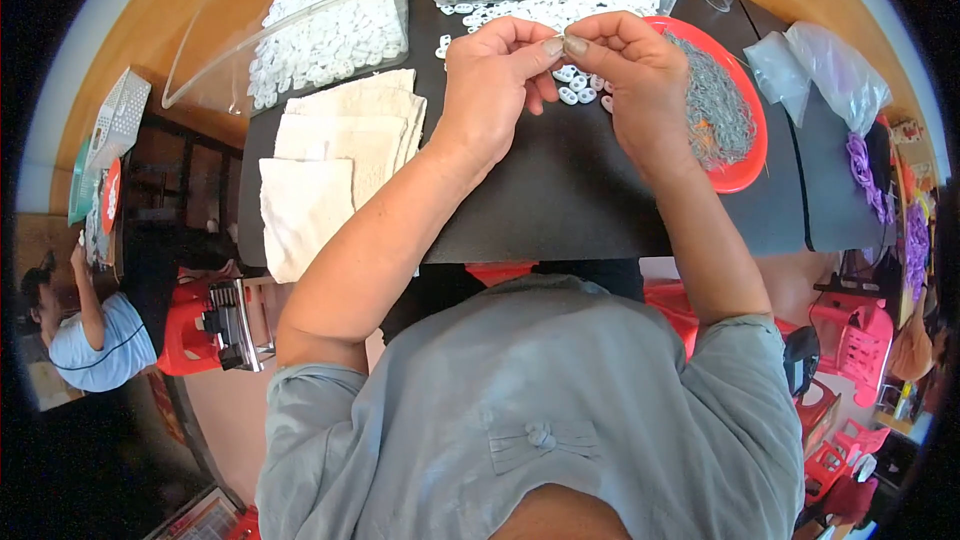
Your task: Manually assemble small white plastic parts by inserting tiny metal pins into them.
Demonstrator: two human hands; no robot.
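My left hand (497, 80) and my right hand (637, 75) meet above the far part of the black table (570, 185). Thumb and fingers are pinched together on both, tip to tip, around something too small to make out. Just below them lie several loose white oval plastic pieces (577, 92) with two holes each. Beside my right hand stands a red basin (740, 176) holding a tangle of short grey strands (722, 100) with a few orange ones.
Folded cream cloths (310, 185) lie at the left. Two clear bins hold heaps of white pieces (335, 40), one far left, one at the back. Plastic bags (835, 65) lie at the right. Another person (100, 340) sits far left; red stools (187, 325) stand around.
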